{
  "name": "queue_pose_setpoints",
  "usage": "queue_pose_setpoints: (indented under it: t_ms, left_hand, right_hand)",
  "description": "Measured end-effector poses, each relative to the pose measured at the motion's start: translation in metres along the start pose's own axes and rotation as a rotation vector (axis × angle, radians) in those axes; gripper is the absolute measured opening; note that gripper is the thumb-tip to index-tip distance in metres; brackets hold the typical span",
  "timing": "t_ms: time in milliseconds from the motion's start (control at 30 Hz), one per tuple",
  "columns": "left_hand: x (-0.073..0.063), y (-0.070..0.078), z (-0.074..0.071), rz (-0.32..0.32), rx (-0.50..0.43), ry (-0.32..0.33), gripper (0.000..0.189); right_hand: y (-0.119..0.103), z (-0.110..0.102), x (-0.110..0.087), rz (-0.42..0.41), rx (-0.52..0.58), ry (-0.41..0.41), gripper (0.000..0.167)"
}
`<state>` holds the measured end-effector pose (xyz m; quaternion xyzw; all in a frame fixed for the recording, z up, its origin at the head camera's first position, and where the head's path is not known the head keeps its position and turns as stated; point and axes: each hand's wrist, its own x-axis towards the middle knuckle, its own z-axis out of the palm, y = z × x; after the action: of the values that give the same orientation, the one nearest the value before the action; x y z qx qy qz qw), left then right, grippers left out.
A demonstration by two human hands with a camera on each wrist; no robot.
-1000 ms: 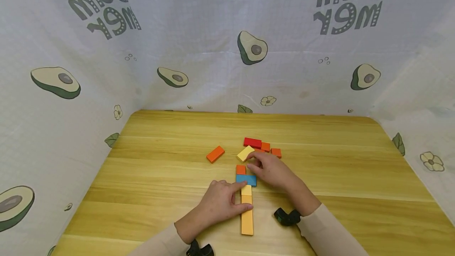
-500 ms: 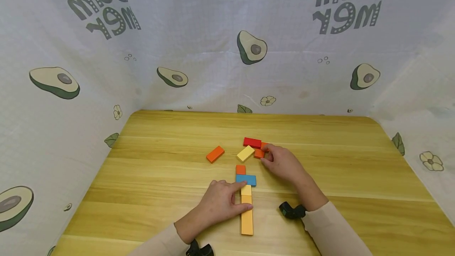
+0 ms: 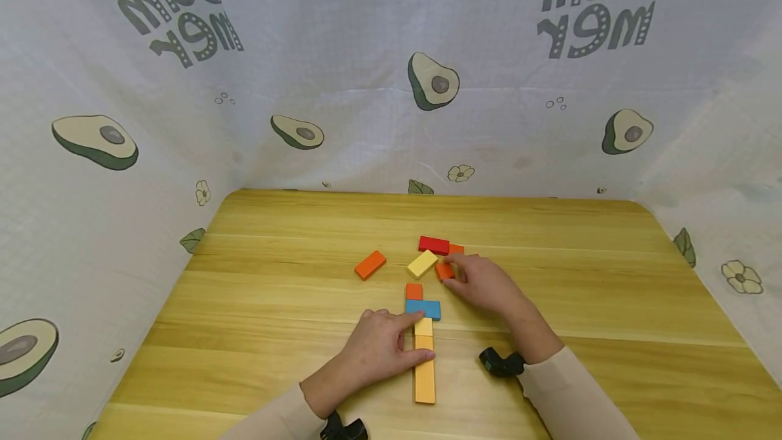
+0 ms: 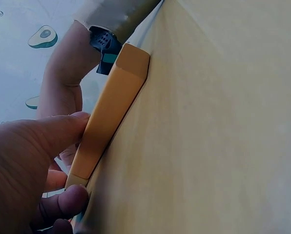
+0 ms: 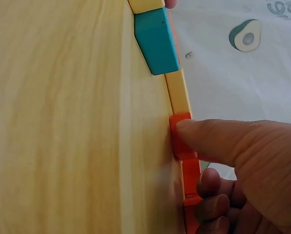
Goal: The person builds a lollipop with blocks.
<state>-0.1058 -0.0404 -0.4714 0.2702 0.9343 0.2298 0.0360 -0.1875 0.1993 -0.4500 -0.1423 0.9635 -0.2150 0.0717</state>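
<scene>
My right hand (image 3: 485, 284) pinches a small orange block (image 3: 444, 272) between thumb and index finger; the thumb lies against this block's near side in the right wrist view. My left hand (image 3: 380, 346) rests on a row of blocks. Its index fingertip touches near where the blue block (image 3: 431, 308) meets the small pale yellow block (image 3: 423, 326), and its thumb lies on the long yellow-orange part (image 3: 424, 382). That part also shows in the left wrist view, under the thumb. Another small orange block (image 3: 414, 292) sits against the blue block's far side.
Beyond the row lie a yellow block (image 3: 422, 264), a red block (image 3: 434, 245) and a small orange block (image 3: 456, 249). A longer orange block (image 3: 370, 265) lies apart to the left. The wooden table (image 3: 293, 236) meets a printed cloth (image 3: 360, 53).
My right hand has moved right from beside the yellow block to the orange blocks. It now holds one, shifted slightly toward me. My left hand has stayed in place.
</scene>
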Motion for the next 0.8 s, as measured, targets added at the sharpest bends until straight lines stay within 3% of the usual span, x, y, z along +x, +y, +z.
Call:
queue_pose_setpoints:
  t_ms: [300,533,800]
  left_hand:
    - [0.0,-0.001,0.003,0.004,0.018,0.011,0.063]
    - [0.0,-0.001,0.003,0.0,0.015,0.013,0.063]
    - [0.0,-0.001,0.003,-0.003,0.002,0.003,0.063]
  right_hand:
    - [-0.001,-0.001,-0.003,-0.025,0.015,0.001,0.034]
    - [-0.007,-0.003,-0.004,-0.041,0.112,-0.084,0.031]
    - [-0.009,-0.002,-0.005,-0.085,0.118,-0.172,0.023]
